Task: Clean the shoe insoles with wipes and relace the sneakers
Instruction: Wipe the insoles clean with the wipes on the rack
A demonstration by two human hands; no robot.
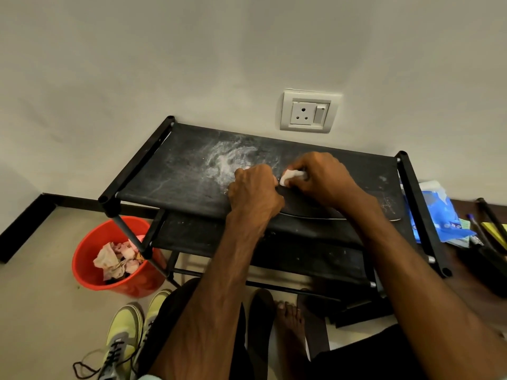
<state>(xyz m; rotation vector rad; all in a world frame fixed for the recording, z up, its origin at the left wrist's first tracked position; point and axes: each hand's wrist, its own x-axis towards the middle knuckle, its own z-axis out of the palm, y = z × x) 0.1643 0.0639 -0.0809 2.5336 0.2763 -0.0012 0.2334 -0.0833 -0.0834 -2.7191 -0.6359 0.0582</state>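
Hands meet at the middle of the frame over a dark insole (310, 208) lying flat on the top shelf of a black fabric rack (175, 171). The left hand (255, 189) curls round the insole's left end and grips it, while the right hand (321, 178) pinches a balled white wipe (292, 175) against it. The insole looks thin, light and floppy, so it would likely slide or buckle under rubbing. Holding one end down and wiping away from that hold seems the sound way. The sagging fabric beneath gives little support, and its white dusty smear (227, 160) could dirty the underside. At the right edge a blue wipes pack (439, 215) sits within reach beside some pens (478, 234). In the lower left a red bucket (87, 272) holds crumpled used wipes, partly behind the rack's leg, which stands in the way of a straight drop. Yellow sneakers (123, 335) wait on the floor at the bottom left, their black laces loose.
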